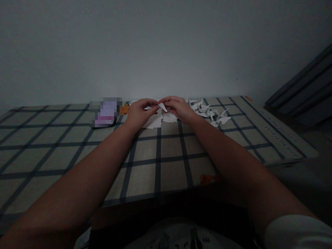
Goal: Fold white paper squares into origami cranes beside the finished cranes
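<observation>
Between my two hands is a small piece of folded white paper point(163, 107), narrow and pointed at its lower end. My left hand point(142, 111) pinches it from the left with thumb and fingertips. From the other side my right hand point(178, 108) grips it, fingers curled and partly hiding it. White paper sheets point(153, 121) lie on the cloth just below and behind the hands. Right of my right hand is a heap of folded paper cranes point(207, 110), white with pointed tips.
A checked tablecloth point(145, 148) covers the table, which meets a plain wall point(160, 48). Left of my hands lies a pixelated phone-like object point(106, 112), beside an orange item point(125, 109). Another orange object point(207, 178) sits at the near edge. Dark folded fabric point(306, 86) hangs at right.
</observation>
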The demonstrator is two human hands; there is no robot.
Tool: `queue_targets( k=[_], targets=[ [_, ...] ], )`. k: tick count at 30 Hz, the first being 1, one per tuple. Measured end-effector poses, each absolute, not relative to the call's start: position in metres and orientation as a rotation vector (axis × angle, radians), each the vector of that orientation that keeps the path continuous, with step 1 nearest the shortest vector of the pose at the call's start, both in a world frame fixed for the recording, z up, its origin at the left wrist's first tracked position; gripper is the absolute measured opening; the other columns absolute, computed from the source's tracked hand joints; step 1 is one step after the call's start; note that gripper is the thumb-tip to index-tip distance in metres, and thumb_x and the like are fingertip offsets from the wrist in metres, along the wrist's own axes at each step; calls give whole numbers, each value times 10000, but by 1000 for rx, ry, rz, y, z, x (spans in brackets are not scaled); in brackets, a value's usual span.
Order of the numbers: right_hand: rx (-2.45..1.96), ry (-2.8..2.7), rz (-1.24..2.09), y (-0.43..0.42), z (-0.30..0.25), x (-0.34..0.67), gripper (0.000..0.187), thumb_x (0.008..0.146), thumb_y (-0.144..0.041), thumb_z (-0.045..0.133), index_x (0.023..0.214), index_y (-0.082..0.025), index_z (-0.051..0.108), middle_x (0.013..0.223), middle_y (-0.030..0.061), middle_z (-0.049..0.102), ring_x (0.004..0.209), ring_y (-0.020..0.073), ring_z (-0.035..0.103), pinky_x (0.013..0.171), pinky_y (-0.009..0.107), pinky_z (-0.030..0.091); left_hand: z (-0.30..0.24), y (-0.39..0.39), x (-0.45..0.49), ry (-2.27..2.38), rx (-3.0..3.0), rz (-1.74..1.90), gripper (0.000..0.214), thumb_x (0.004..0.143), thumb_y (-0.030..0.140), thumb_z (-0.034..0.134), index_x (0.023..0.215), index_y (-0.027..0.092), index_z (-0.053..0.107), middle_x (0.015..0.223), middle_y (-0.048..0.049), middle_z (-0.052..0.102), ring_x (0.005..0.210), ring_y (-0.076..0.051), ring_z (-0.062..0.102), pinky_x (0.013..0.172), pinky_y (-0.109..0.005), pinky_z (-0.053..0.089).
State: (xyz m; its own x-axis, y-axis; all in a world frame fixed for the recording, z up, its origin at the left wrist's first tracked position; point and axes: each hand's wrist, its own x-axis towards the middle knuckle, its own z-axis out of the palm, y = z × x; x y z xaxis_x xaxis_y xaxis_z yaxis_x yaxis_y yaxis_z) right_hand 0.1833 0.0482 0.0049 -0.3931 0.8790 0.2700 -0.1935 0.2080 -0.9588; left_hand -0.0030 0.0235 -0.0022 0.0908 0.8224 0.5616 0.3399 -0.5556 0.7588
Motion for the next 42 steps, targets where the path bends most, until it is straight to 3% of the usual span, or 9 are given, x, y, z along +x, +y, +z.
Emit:
queue_targets(
  k=[8, 15, 22, 42],
  targets=[
    [-706, -1572, 1343, 45, 7, 185, 163, 760, -193, 732, 917, -164, 701, 858, 10, 711, 710, 91, 616, 731, 243, 542, 3, 20, 1, 1095, 1635, 1490, 270, 725, 389, 803, 850, 156, 745, 801, -40, 734, 692, -132, 670, 695, -268, 584],
    [-803, -1626, 1234, 40, 13, 184, 97, 820, -239, 707, 825, -144, 689, 816, 23, 699, 716, 93, 613, 730, 237, 528, 0, 23, 2, 1126, 1672, 1496, 261, 755, 407, 780, 824, 161, 724, 724, -24, 708, 645, -127, 655, 686, -271, 575],
    [-811, -1647, 1203, 42, 13, 182, 123, 838, -272, 697, 854, -150, 689, 797, 16, 697, 709, 93, 608, 721, 227, 535, -7, 29, 0, 1104, 1785, 1522, 220, 821, 395, 721, 834, 175, 709, 714, -15, 702, 645, -122, 661, 656, -248, 555],
    [-875, -1749, 1050, 41, 16, 184, 188, 854, -320, 683, 772, -151, 681, 752, 23, 681, 701, 110, 589, 694, 239, 488, 7, 13, 4, 1306, 1800, 1492, 296, 768, 454, 755, 859, 175, 790, 757, -57, 755, 690, -173, 692, 661, -273, 548]
  ],
)
